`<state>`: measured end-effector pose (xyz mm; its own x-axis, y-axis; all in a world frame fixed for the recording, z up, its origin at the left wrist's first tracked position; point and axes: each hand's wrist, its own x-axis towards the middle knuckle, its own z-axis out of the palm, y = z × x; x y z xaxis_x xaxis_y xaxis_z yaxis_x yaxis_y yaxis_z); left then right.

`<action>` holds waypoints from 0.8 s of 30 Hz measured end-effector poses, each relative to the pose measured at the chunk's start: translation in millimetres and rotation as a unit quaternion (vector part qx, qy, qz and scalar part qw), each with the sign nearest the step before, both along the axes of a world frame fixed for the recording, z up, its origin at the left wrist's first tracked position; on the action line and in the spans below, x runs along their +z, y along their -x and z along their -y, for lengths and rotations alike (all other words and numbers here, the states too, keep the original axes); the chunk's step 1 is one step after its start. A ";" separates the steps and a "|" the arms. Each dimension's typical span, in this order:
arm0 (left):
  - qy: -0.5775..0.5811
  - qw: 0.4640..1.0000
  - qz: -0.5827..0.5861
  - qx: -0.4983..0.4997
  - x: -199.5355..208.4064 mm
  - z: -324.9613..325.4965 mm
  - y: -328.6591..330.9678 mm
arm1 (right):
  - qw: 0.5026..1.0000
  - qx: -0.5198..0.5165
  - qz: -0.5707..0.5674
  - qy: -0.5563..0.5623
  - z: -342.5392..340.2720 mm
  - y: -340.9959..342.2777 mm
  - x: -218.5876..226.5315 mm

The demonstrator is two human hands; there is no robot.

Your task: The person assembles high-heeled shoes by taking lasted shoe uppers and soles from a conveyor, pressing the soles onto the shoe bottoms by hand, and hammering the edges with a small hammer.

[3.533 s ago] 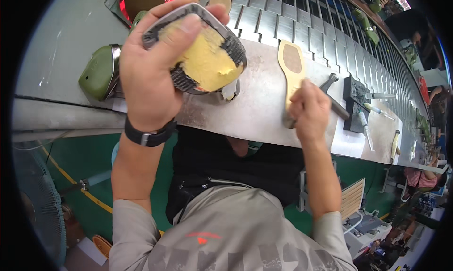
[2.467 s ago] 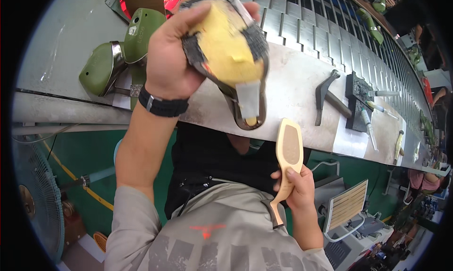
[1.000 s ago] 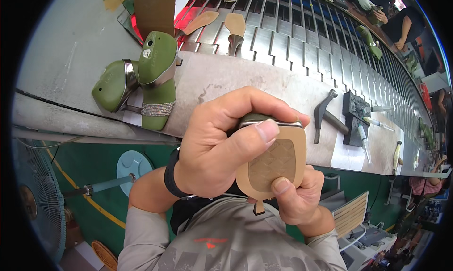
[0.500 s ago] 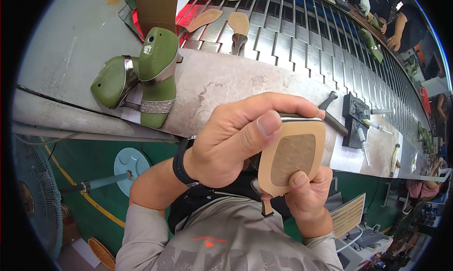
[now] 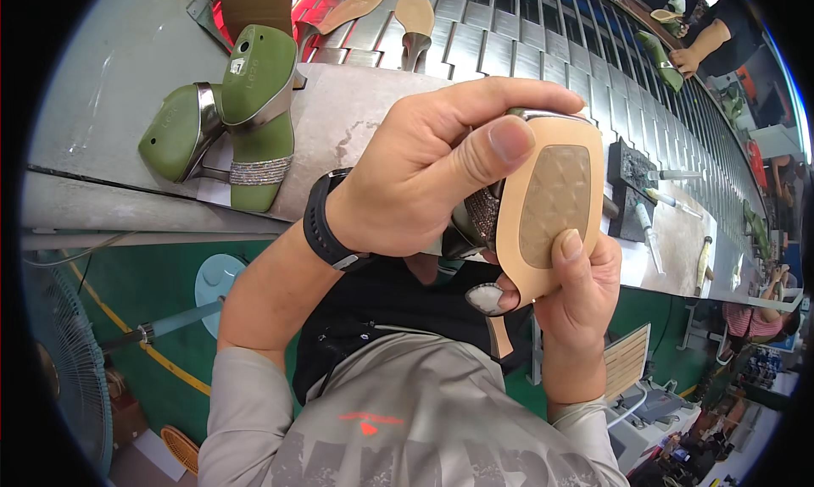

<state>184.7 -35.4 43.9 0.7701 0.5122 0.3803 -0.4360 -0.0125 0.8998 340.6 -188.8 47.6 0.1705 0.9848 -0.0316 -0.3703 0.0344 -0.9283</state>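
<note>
Between my hands is a high-heeled sandal (image 5: 551, 186) with its tan sole facing up. The sole has a brown patterned panel, and a glittery strap shows under its left side. My left hand (image 5: 428, 161) wraps the toe end, thumb on the sole's edge and forefinger over the top. Around the narrower lower part my right hand (image 5: 585, 296) is closed, thumb pressed on the sole. A pale oval piece (image 5: 485, 299) and the heel (image 5: 498, 338) show below the grip. To the left on the bench sit green shoe lasts (image 5: 259, 76) fitted with metallic and glittery straps.
Tan-soled shoes (image 5: 415, 21) lie on the slatted metal conveyor (image 5: 500, 29). A black block (image 5: 629, 211) and syringes (image 5: 649, 237) are on the bench at right. Another person's hand (image 5: 685, 61) touches a green last (image 5: 657, 59) across the conveyor. A fan (image 5: 64, 351) stands at lower left.
Both hands have lifted the sandal upward and a little right in view, and it has tilted so its sole shows more fully. The hammer is now mostly hidden behind it.
</note>
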 end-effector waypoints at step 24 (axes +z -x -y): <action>-0.223 0.960 0.047 0.162 0.7 42.7 35.9 | 0.943 -0.005 0.296 -0.150 27.5 24.2 -20.0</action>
